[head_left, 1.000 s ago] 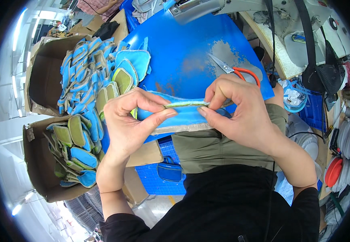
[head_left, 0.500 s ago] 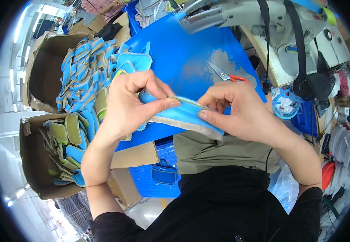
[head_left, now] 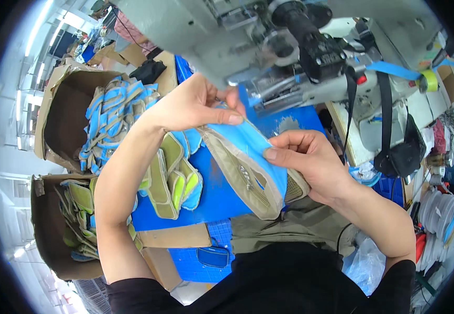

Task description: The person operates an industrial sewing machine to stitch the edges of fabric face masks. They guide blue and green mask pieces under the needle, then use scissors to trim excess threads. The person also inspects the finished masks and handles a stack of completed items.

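Between my hands is a blue and olive fabric pouch (head_left: pixel 248 167), with a zipper along its olive side and pale binding at its rim. My left hand (head_left: pixel 206 107) pinches the upper left end of the pouch, close beside the head of the sewing machine (head_left: pixel 268 57). Lower down on the right, my right hand (head_left: pixel 308 159) grips the blue edge between thumb and fingers. The pouch's lower end hangs over my lap. Part of its top edge is hidden behind my left hand.
Olive and blue fabric pieces (head_left: pixel 172 178) lie on the blue table (head_left: pixel 211 199) left of the pouch. Two cardboard boxes (head_left: pixel 62 120) stand at the left, the nearer one holding similar pieces. Black straps (head_left: pixel 386 115) hang from the machine. A small blue pouch (head_left: pixel 213 256) lies below.
The sewing machine now fills more of the upper view. The pouch has turned so its olive zipper side shows, and my left hand is up beside the machine head.
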Tool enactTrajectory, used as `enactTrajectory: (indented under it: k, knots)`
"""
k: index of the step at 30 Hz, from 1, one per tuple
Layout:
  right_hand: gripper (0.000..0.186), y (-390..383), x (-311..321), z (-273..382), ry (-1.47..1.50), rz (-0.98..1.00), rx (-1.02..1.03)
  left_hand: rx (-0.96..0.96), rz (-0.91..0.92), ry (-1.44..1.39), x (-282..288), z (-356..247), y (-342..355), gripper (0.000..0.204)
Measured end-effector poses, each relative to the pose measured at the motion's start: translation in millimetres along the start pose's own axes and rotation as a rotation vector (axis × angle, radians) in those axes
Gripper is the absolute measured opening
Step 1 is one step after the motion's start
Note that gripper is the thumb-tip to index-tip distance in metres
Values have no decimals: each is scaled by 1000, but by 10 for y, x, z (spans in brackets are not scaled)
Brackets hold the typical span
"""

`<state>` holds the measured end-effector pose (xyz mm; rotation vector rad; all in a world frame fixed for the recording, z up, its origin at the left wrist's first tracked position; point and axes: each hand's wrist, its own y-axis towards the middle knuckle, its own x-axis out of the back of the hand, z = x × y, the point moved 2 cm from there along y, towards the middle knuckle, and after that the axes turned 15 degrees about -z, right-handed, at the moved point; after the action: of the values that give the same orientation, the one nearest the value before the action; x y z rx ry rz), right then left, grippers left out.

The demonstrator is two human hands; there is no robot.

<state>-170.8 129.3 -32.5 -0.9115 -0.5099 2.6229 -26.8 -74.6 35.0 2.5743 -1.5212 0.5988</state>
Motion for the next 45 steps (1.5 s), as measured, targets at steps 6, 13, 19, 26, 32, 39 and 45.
enactTrajectory:
  k: [6,13,19,26,32,39,45]
  knots:
    - [20,237,-95,64,133,-40,-30,-98,-95,349,278,-4,300,53]
    - [20,242,-143,31,187,-75,-50,-60,-62,309,310,67,330,53]
    - [21,283,-132,14,214,-97,-52,-91,-64,405,320,89,407,53]
    - [21,305,-158,-1,251,-80,-40,-109,-128,344,420,193,431,49]
    - [22,365,-114,-9,322,-181,53,-235,-94,535,425,202,726,43]
    - [21,332,-377,-66,411,-194,83,-229,-238,623,842,-22,432,42]
    - [22,394,-192,-50,437,-295,110,-648,-317,763,507,-227,660,40]
